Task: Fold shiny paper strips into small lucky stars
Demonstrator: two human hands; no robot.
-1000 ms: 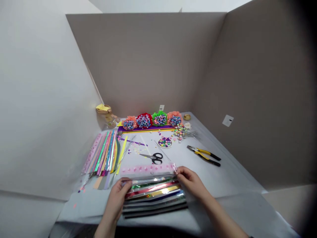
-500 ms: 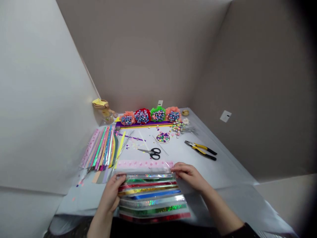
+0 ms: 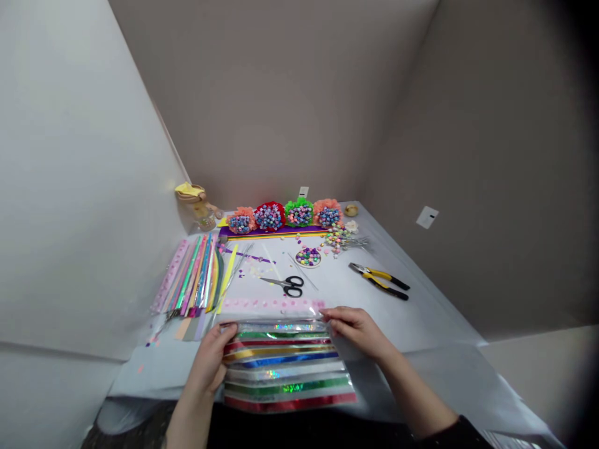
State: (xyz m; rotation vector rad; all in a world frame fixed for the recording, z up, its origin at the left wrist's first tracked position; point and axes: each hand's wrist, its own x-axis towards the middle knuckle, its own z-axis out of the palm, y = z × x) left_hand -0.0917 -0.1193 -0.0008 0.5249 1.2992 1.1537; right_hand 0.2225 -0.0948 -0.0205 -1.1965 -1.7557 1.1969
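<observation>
Over the near edge of the worktop, holding a clear packet of metallic strips, pinched at its left side by fingers of the left hand and near its upper right corner by the right hand, with black-handled scissors just beyond and yellow-and-black pliers farther right.

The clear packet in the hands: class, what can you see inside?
Inside the clear packet, shiny strips show in silver, green, red, gold and blue. The left hand covers part of its left edge; anything behind the strips is hidden.
</observation>
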